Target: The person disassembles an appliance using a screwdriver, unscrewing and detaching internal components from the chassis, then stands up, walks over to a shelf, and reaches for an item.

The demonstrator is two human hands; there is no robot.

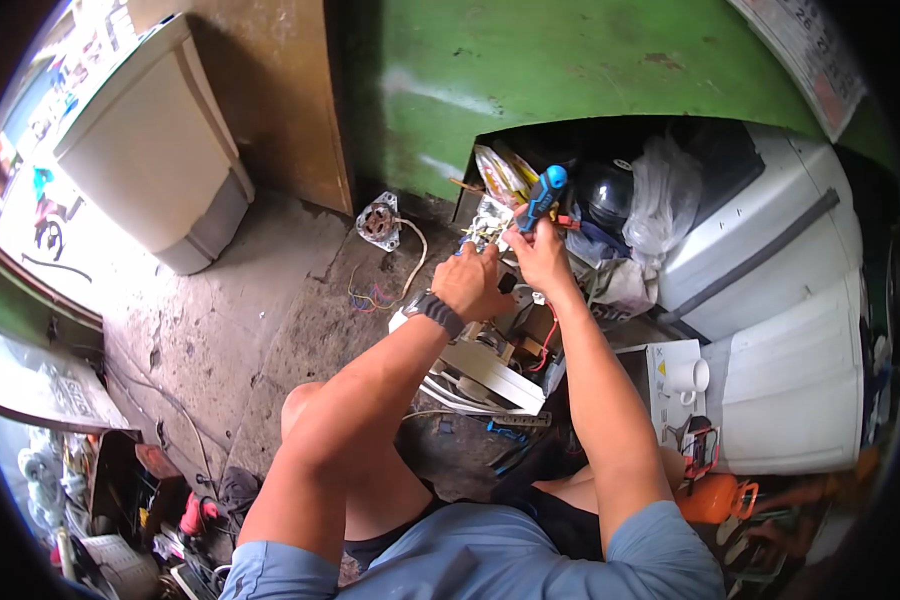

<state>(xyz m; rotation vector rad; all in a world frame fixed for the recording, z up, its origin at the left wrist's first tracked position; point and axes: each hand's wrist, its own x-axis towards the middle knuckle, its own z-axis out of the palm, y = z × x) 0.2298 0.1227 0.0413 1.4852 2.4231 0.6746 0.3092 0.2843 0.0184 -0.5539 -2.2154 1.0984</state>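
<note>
In my right hand (pixel 542 262) is a screwdriver (pixel 542 197) with a blue and black handle, held with the handle up. Its tip is hidden. My left hand (pixel 467 285), with a dark watch at the wrist, has its fingers bent onto a white part with wires (pixel 488 222), just left of the screwdriver. Both hands are over an open white casing (pixel 495 375) with several parts and a red wire (pixel 549 345) inside. A small motor (pixel 378 221) with a trailing cable lies on the floor to the left.
A large white appliance (pixel 150 150) stands at the upper left. On the right are a white cabinet (pixel 785 390), a white mug (pixel 687 376) and an orange canister (pixel 708 500). Plastic bags (pixel 662 200) fill the opening under the green panel (pixel 590 75). Blue-handled tools (pixel 510 435) lie below the casing.
</note>
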